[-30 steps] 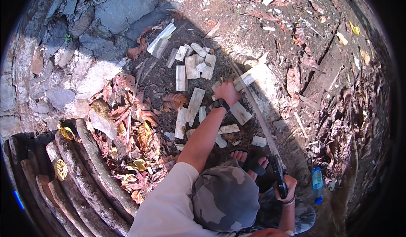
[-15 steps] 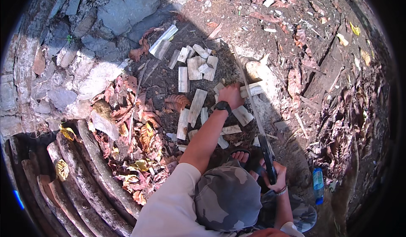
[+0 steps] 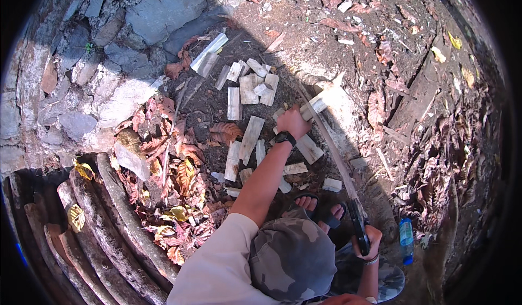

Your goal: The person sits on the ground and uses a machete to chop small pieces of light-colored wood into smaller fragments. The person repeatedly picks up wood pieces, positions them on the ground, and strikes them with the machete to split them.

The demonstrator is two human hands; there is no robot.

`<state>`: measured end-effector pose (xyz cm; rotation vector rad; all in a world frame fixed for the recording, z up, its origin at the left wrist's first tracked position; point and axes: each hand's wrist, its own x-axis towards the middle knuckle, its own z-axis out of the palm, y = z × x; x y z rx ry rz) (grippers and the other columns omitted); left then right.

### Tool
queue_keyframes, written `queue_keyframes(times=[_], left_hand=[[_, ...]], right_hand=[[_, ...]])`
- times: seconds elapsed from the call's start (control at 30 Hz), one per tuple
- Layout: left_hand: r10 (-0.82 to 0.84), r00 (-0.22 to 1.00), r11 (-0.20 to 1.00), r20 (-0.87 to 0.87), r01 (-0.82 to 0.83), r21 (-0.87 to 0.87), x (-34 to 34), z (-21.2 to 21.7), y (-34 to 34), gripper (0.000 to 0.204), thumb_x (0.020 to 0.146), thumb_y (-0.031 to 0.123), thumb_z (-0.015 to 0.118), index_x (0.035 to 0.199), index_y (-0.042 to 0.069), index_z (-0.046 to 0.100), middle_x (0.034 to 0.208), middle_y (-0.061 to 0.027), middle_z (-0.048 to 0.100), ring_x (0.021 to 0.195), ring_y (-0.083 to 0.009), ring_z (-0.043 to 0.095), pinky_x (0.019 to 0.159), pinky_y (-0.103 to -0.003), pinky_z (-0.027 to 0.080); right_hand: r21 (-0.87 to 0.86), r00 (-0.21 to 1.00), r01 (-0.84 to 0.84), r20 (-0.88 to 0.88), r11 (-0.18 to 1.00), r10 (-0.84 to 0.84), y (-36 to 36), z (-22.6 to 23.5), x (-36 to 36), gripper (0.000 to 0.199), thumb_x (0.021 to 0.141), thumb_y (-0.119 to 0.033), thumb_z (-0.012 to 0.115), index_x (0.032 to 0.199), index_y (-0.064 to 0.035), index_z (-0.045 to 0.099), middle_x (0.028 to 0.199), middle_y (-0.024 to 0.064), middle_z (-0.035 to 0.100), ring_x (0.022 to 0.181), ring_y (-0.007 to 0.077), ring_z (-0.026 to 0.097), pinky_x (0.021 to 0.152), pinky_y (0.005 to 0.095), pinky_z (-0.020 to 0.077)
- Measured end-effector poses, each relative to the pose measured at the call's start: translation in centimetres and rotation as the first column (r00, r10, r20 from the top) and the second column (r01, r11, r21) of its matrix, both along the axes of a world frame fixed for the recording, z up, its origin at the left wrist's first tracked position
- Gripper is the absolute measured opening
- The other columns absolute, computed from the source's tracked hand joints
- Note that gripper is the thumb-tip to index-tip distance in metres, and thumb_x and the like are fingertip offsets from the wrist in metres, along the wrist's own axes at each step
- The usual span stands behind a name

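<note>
We crouch over bare earth beside a stone wall [image 3: 136,11] and stacked logs [image 3: 103,218]. Split wood pieces [image 3: 250,87] lie scattered ahead of us. Our right hand [image 3: 367,238] is clenched around the black handle of a long machete [image 3: 331,142], whose blade rests against a pale wood billet [image 3: 321,101]. Our left hand [image 3: 292,122] grips that billet, standing on the ground.

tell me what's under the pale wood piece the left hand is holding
The pale split wood piece lies on a sunlit wooden chopping block, with the left hand gripping its near end. Their contact surface is covered, and the long machete blade crosses it.
</note>
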<state>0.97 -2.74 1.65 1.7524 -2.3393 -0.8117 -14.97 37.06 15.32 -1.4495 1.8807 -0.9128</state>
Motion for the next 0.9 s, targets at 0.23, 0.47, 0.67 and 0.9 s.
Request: queue_keyframes(times=[0.23,0.47,0.67,0.9], left_hand=[[0.026,1.0,1.0,0.011,-0.026,-0.004,-0.1,0.0,-0.5,0.048,0.069,0.039,0.081,0.099,0.005,0.066,0.089,-0.0224,0.072,0.084,-0.0392,0.071,0.076,-0.05,0.057],[0.02,1.0,1.0,0.01,-0.02,0.003,0.2,0.0,-0.6,0.049,0.07,0.04,0.08,0.1,0.005,0.066,0.09,-0.0233,0.072,0.087,-0.0394,0.07,0.077,-0.05,0.057],[-0.043,0.999,0.999,0.006,0.043,-0.02,-0.2,0.8,-0.1,0.046,0.072,0.037,0.079,0.102,0.005,0.066,0.087,-0.0225,0.072,0.084,-0.0396,0.071,0.076,-0.049,0.057],[-0.051,0.998,0.998,0.024,0.051,-0.027,0.0,0.2,-0.2,0.046,0.073,0.035,0.077,0.105,0.004,0.065,0.086,-0.0231,0.072,0.083,-0.0391,0.071,0.075,-0.049,0.057]], right_hand=[[0.0,0.997,0.016,0.07,1.0,-0.016,0.9,0.4,0.1,0.019,0.059,-0.018,0.07,0.06,-0.009,0.053,0.055,0.01,0.047,0.047,0.0326,0.051,0.048,0.0378,0.0393],[0.001,0.997,-0.068,-0.028,0.998,0.068,0.1,3.7,-2.1,0.021,0.058,-0.017,0.07,0.061,-0.0093,0.051,0.054,0.0089,0.045,0.046,0.0318,0.049,0.047,0.0382,0.0375],[0.055,1.0,-0.013,0.028,0.998,0.011,1.5,2.5,-0.8,0.019,0.058,-0.016,0.074,0.061,-0.0095,0.057,0.056,0.0102,0.051,0.048,0.0313,0.053,0.047,0.0376,0.0414],[-0.043,0.998,-0.041,0.052,0.998,0.043,-12.7,-0.7,1.5,0.019,0.067,-0.011,0.073,0.063,-0.007,0.055,0.059,0.01,0.054,0.051,0.0296,0.057,0.051,0.0368,0.0443]])
